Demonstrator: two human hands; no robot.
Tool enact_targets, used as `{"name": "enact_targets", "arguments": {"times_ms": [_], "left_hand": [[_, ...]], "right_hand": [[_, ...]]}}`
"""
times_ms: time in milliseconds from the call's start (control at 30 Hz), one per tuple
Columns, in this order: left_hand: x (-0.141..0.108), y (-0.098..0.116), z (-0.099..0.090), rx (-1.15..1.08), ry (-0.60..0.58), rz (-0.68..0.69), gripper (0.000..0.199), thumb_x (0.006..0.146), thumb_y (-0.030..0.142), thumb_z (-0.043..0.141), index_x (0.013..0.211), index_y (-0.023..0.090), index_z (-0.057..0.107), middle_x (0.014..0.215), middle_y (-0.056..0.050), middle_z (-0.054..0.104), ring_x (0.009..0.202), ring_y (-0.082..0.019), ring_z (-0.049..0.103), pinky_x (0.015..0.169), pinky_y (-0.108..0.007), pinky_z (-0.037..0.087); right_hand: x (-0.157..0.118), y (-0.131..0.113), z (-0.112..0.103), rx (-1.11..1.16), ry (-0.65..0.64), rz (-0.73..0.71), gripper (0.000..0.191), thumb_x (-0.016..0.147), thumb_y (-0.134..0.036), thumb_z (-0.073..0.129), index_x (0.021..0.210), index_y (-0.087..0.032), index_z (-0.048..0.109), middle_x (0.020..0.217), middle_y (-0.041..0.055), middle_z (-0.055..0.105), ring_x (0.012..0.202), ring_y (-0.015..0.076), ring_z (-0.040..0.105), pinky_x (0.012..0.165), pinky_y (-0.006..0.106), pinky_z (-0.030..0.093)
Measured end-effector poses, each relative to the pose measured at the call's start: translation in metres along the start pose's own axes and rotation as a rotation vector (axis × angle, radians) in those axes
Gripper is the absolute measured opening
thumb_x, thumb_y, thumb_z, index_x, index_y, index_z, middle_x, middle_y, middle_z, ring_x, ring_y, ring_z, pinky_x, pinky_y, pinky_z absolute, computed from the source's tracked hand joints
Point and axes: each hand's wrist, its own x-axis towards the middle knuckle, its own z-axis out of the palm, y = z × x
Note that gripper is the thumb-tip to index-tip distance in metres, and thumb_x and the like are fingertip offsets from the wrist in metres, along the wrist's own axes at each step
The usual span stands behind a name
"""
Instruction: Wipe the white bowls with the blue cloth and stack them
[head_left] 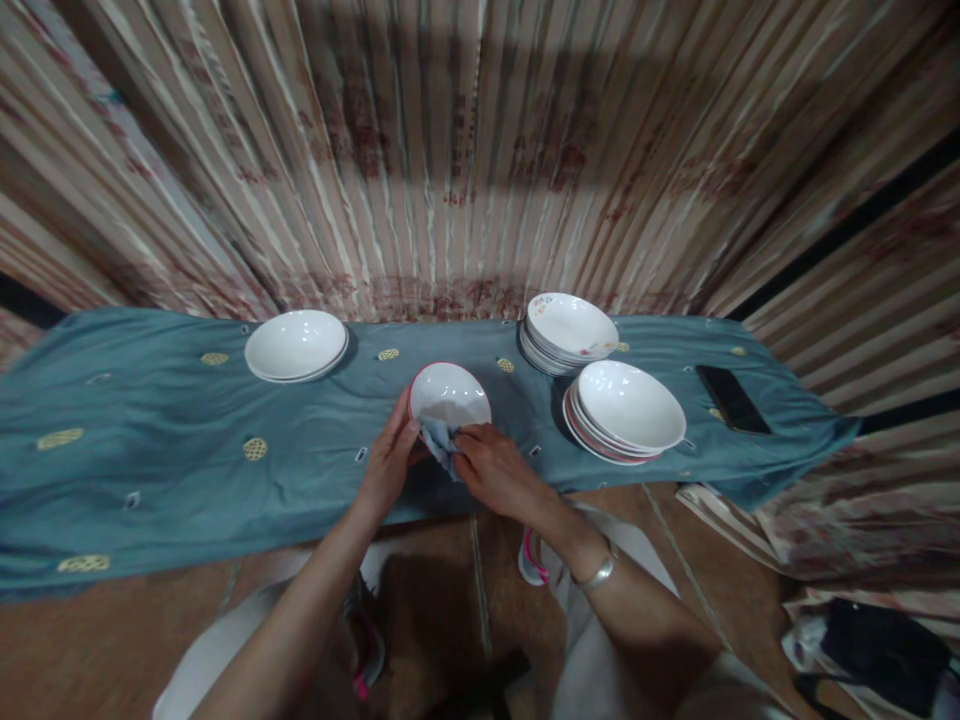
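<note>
A white bowl (pixel 450 390) with a red rim is tilted toward me over the middle of the cloth-covered table. My left hand (pixel 390 450) grips its left edge, thumb at the rim and the other fingers partly hidden behind it. Bunched in my right hand (pixel 491 465) is a grey-blue cloth (pixel 441 440), pressed against the bowl's near rim and inside. A bracelet circles my right wrist.
Stacked bowls with a floral pattern (pixel 571 325) stand at the back right, beside another bowl stack (pixel 631 405). White shallow bowls (pixel 296 345) sit at the left. A black phone (pixel 731 398) lies at the right on the blue tablecloth (pixel 300 490). A curtain (pixel 450 180) hangs behind.
</note>
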Motion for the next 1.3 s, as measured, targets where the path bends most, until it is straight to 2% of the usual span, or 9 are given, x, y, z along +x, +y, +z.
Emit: {"name": "enact_targets", "arguments": {"times_ms": [67, 167, 267, 367, 633, 733, 900, 1100, 1300], "left_hand": [[0.001, -0.003, -0.001, 0.033, 0.011, 0.000, 0.078, 0.079, 0.054, 0.064, 0.148, 0.027, 0.040, 0.149, -0.005, 0.048, 0.116, -0.026, 0.059, 0.074, -0.029, 0.059], [0.003, -0.007, -0.003, 0.075, 0.012, 0.028, 0.076, 0.081, 0.055, 0.062, 0.147, 0.026, 0.041, 0.149, -0.005, 0.048, 0.120, -0.025, 0.058, 0.087, -0.033, 0.056], [0.004, -0.008, -0.004, 0.102, -0.014, 0.066, 0.074, 0.084, 0.055, 0.058, 0.148, 0.024, 0.039, 0.153, -0.005, 0.042, 0.134, -0.026, 0.048, 0.103, -0.038, 0.048], [0.003, -0.007, -0.004, 0.151, -0.040, 0.094, 0.072, 0.086, 0.055, 0.053, 0.149, 0.024, 0.037, 0.157, -0.004, 0.037, 0.141, -0.027, 0.039, 0.110, -0.041, 0.041], [-0.002, 0.001, 0.001, 0.184, -0.092, 0.083, 0.072, 0.086, 0.052, 0.051, 0.151, 0.026, 0.033, 0.159, -0.002, 0.031, 0.144, -0.029, 0.032, 0.103, -0.042, 0.050], [-0.003, 0.002, 0.001, 0.200, -0.099, 0.096, 0.072, 0.086, 0.051, 0.052, 0.151, 0.025, 0.033, 0.160, -0.002, 0.028, 0.146, -0.029, 0.028, 0.102, -0.041, 0.051], [-0.005, 0.006, 0.002, 0.168, -0.116, 0.051, 0.071, 0.088, 0.048, 0.051, 0.152, 0.029, 0.029, 0.162, 0.000, 0.024, 0.147, -0.029, 0.027, 0.095, -0.039, 0.056], [-0.006, 0.009, 0.003, 0.129, -0.125, 0.047, 0.072, 0.087, 0.048, 0.052, 0.152, 0.028, 0.028, 0.162, -0.001, 0.023, 0.144, -0.031, 0.031, 0.092, -0.040, 0.057], [-0.005, 0.006, 0.003, 0.120, -0.098, 0.042, 0.073, 0.085, 0.050, 0.056, 0.151, 0.028, 0.032, 0.159, -0.004, 0.032, 0.139, -0.031, 0.040, 0.091, -0.041, 0.057]], "right_hand": [[0.002, -0.002, 0.003, 0.040, 0.030, -0.014, 0.016, 0.092, -0.012, 0.050, 0.094, -0.013, 0.066, 0.103, 0.0120, 0.066, 0.100, 0.0211, 0.061, 0.092, 0.034, 0.046], [0.006, -0.004, 0.009, 0.121, 0.096, -0.034, 0.016, 0.092, -0.012, 0.049, 0.095, -0.014, 0.065, 0.105, 0.0125, 0.066, 0.103, 0.0221, 0.061, 0.094, 0.036, 0.047], [0.011, -0.004, 0.014, 0.198, 0.157, -0.058, 0.017, 0.093, -0.013, 0.047, 0.098, -0.015, 0.064, 0.108, 0.0126, 0.066, 0.106, 0.0225, 0.060, 0.097, 0.037, 0.046], [0.017, -0.005, 0.018, 0.249, 0.192, -0.062, 0.019, 0.094, -0.015, 0.045, 0.101, -0.015, 0.063, 0.111, 0.0133, 0.066, 0.108, 0.0234, 0.060, 0.098, 0.038, 0.047], [0.037, -0.002, 0.028, 0.247, 0.250, -0.072, 0.037, 0.096, -0.017, 0.034, 0.127, -0.011, 0.055, 0.136, 0.0176, 0.054, 0.130, 0.0237, 0.048, 0.113, 0.043, 0.038], [0.045, 0.002, 0.029, 0.177, 0.258, -0.054, 0.041, 0.095, -0.016, 0.034, 0.130, -0.009, 0.054, 0.140, 0.0192, 0.050, 0.130, 0.0260, 0.047, 0.114, 0.045, 0.037], [0.057, 0.009, 0.026, 0.025, 0.259, -0.018, 0.045, 0.090, -0.011, 0.038, 0.133, -0.005, 0.052, 0.139, 0.0223, 0.049, 0.127, 0.0292, 0.048, 0.109, 0.049, 0.041], [0.064, 0.017, 0.022, -0.179, 0.176, 0.089, 0.041, 0.091, -0.008, 0.037, 0.128, -0.003, 0.055, 0.134, 0.0251, 0.051, 0.124, 0.0296, 0.047, 0.109, 0.046, 0.039], [0.059, 0.023, 0.019, -0.244, 0.074, 0.166, 0.032, 0.090, -0.008, 0.041, 0.111, -0.007, 0.065, 0.125, 0.0243, 0.056, 0.113, 0.0305, 0.052, 0.101, 0.046, 0.043]]}}
